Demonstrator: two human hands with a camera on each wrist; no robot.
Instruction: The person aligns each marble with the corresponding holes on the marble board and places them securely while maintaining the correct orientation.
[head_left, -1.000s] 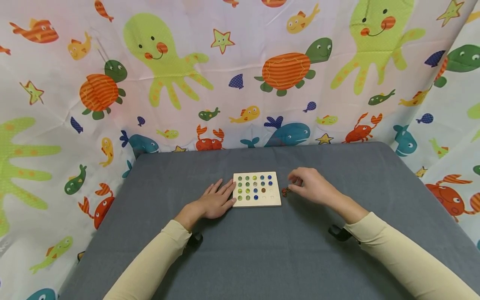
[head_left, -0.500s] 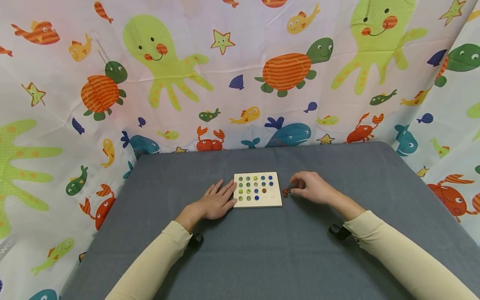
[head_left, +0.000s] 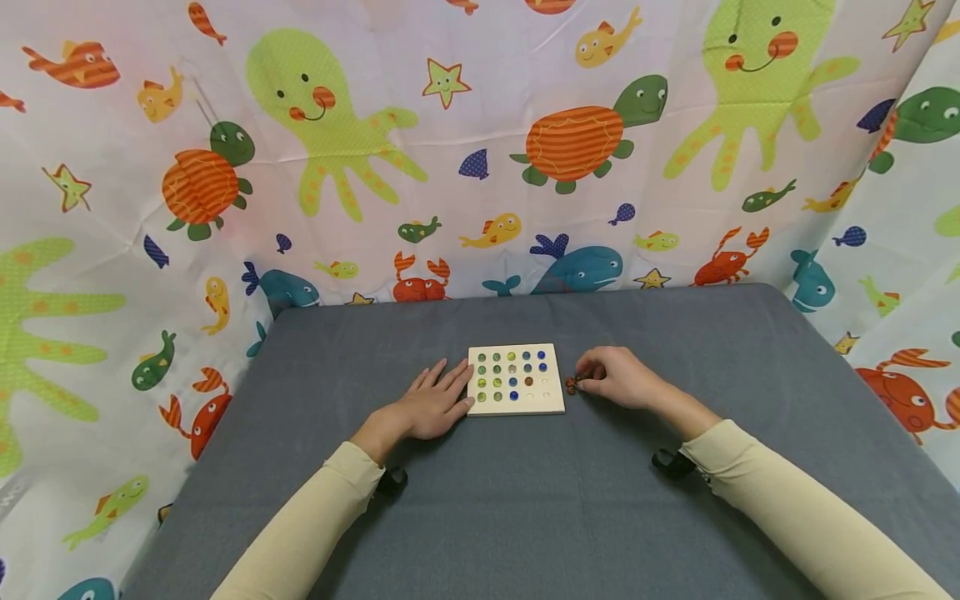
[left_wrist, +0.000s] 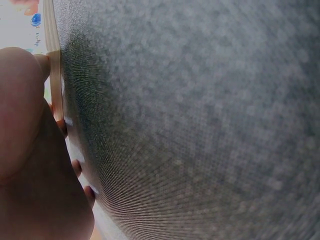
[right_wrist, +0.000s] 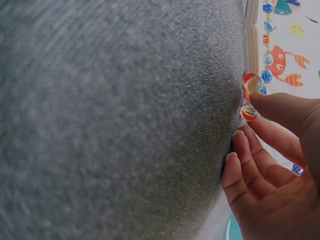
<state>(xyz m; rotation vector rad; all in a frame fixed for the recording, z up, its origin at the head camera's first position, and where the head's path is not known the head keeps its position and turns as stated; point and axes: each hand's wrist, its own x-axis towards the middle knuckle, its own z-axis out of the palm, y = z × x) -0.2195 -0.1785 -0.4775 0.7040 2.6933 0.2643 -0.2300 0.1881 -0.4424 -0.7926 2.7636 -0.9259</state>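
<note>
In the head view a pale wooden board (head_left: 536, 408) with rows of round hollows lies flat on the table. Green, yellow and blue marbles sit in it, along with one brown-orange marble (head_left: 528, 381); pale bare hollows show at its lower right. My left hand (head_left: 429, 408) rests with spread fingers on the board's left edge. Just right of the board, my right hand (head_left: 618, 379) is down at a small cluster of orange marbles (head_left: 571, 386). The right wrist view shows its thumb and index finger pinching a clear orange-swirled marble (right_wrist: 248, 112), with other marbles (right_wrist: 253, 85) beside the thumb tip.
Grey cloth (head_left: 495, 500) covers the table. Behind and at both sides hangs a white curtain (head_left: 420, 75) printed with sea animals. Dark bands (head_left: 672, 463) sit at both wrists below the cream sleeves.
My right hand has come down from above the orange marbles, and its thumb and index finger have closed in on one. The left hand stays on the board's edge.
</note>
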